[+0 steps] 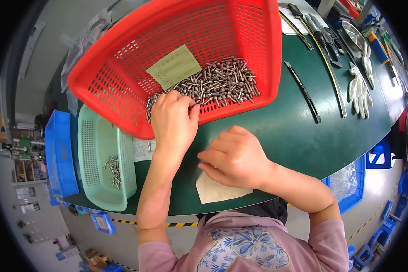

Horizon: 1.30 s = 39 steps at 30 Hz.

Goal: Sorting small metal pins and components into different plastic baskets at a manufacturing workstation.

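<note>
A large red plastic basket (268, 50) stands tilted on the green table, with many small metal pins (226, 81) heaped along its near side. My left hand (174, 115) reaches over the basket's near rim into the left end of the heap. Its fingers are curled together, and whatever they grip is hidden. Just right of it, my right hand (235, 156) is closed above a pale cloth or pad (217, 188) at the table's near edge. What its fingers hold, if anything, cannot be made out. A yellowish paper slip (174, 67) lies inside the basket.
A light green basket (91, 181) with some metal pins (113, 170) stands on the left, beside a blue bin (61, 154). On the right lie a black cutter knife (303, 93), a steel ruler (328, 70) and white gloves (360, 93). A printed sheet (143, 152) peeks out beneath the red basket.
</note>
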### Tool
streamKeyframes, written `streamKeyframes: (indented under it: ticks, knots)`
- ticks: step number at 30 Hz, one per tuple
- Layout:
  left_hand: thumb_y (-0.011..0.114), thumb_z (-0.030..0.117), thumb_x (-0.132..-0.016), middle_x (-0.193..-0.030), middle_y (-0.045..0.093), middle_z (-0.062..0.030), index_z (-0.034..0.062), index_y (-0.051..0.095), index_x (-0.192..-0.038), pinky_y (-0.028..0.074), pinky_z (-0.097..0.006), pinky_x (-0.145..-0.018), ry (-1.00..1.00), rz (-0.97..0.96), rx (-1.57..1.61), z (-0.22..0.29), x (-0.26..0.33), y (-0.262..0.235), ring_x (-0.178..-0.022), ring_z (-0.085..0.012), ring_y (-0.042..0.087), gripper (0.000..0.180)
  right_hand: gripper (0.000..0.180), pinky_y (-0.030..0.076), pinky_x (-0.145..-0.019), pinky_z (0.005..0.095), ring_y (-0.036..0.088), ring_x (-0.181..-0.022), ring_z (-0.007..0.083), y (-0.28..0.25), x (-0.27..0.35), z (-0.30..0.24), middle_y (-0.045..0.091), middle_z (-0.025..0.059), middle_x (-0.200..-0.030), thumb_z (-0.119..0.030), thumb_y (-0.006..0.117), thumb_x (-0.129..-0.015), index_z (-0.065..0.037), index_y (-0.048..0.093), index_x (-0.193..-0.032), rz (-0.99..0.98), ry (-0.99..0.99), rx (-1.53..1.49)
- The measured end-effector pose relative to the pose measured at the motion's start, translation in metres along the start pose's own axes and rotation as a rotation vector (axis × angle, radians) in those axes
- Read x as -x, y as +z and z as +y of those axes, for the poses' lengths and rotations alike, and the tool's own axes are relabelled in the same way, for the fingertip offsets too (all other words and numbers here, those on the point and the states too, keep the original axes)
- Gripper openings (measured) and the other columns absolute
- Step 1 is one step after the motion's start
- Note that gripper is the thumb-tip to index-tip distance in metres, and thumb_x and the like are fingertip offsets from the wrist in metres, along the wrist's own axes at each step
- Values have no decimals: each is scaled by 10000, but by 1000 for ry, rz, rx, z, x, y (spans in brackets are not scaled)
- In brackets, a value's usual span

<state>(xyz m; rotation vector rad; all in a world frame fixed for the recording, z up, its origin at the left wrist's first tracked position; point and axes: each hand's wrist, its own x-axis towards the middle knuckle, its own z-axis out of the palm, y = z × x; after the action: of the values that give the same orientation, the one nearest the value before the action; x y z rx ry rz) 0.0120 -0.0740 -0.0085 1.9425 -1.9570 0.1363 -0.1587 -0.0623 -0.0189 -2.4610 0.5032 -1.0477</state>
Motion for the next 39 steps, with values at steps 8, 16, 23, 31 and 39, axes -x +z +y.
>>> streamKeyframes:
  ticks: [8, 16, 23, 31, 39]
  knots:
    - [664, 67, -683, -731, 575, -76, 37, 622, -676, 478, -391, -622, 43, 28, -99, 2, -9, 1, -726, -253, 567, 52, 175, 399, -573, 323, 516, -583, 182, 0, 3, -1, 526, -4, -637, -176, 741, -630, -101, 658, -764, 8, 7, 22]
    - [663, 37, -687, -721, 569, -84, 16, 548, -711, 472, -360, -624, -70, 131, 311, 6, -5, 0, -683, -257, 581, 119, 135, 397, -562, 344, 525, -581, 203, -2, -1, 8, 517, 10, -622, -150, 721, -632, -102, 632, -720, 47, 43, 85]
    - [664, -14, -803, -798, 612, -13, 10, 590, -858, 472, -223, -637, -422, 93, 928, 5, 41, -11, -679, -72, 555, 95, 88, 456, -564, 372, 579, -669, 239, -24, -10, 45, 544, 41, -677, -121, 650, -691, -94, 567, -703, 285, 397, 588]
    - [598, -22, -844, -899, 650, -63, -15, 633, -947, 482, -236, -690, -368, -1, 1087, 2, 58, -10, -800, -109, 613, 110, 150, 489, -582, 389, 610, -775, 244, -22, -15, 42, 575, 53, -761, -195, 694, -748, -84, 594, -736, 172, 516, 633]
    - [625, 0, -793, -878, 645, -59, 29, 644, -911, 464, -274, -668, -290, 36, 1003, 5, 64, -10, -774, -158, 628, 123, 95, 489, -573, 433, 618, -693, 309, -23, -24, 49, 586, 98, -713, -102, 594, -748, -58, 572, -667, 122, 498, 749]
